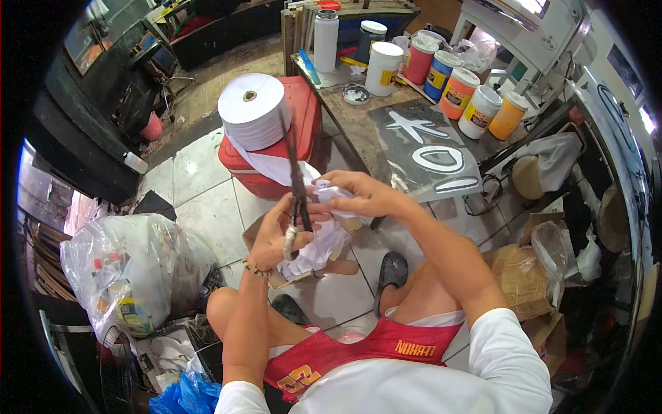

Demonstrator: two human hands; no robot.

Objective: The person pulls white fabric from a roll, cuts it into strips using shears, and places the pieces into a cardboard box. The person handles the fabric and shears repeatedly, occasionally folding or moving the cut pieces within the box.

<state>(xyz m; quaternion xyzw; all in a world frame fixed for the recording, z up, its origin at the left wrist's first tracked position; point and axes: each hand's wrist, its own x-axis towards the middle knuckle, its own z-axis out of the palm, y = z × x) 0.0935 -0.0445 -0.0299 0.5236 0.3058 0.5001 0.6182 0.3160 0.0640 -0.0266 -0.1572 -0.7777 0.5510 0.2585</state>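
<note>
My left hand holds a pair of scissors, its handle wrapped in pale material and its dark blades pointing up and away from me. Closed around bunched white strip material is my right hand, close to the scissors. A large roll of white strip stands on a red cooler box, and a loose length hangs from it toward my hands. Below them, white pieces lie heaped in a cardboard box between my feet.
A low table at the front right bears several paint tubs and a black stencil-like sheet. On the left sits a stuffed clear plastic bag. Cardboard boxes stand on the right.
</note>
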